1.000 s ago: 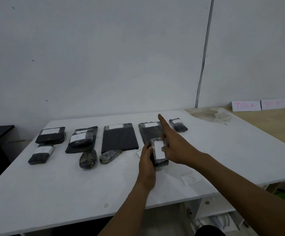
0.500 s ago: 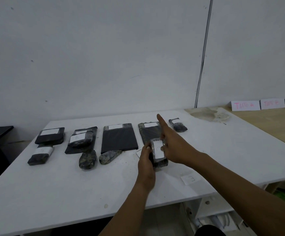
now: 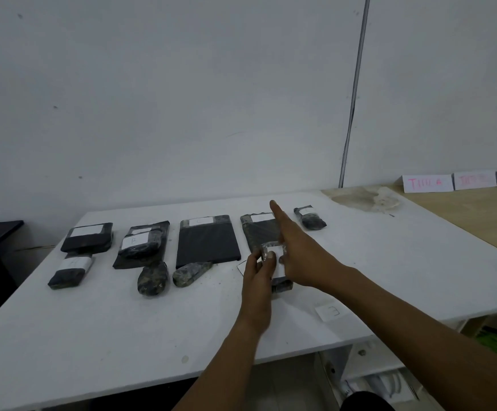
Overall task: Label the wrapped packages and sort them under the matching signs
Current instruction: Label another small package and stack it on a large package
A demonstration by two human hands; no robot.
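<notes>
We note both hands grasping one wrapped package (image 3: 277, 271), left hand (image 3: 257, 280) and right hand (image 3: 303, 256) hiding most of it; label text unreadable.

The hands (image 3: 283, 262) hide most of the small wrapped package (image 3: 281, 284) between them.

The near half of the surface (image 3: 99, 345) lies bare, open to a reach from the front, save one loose paper slip (image 3: 331, 312) at its right. A row of dark wrapped packages (image 3: 207, 241) fills the far left, blocking that strip; right of the small end package (image 3: 311, 218) the top lies bare toward the signs (image 3: 428, 183)
</notes>
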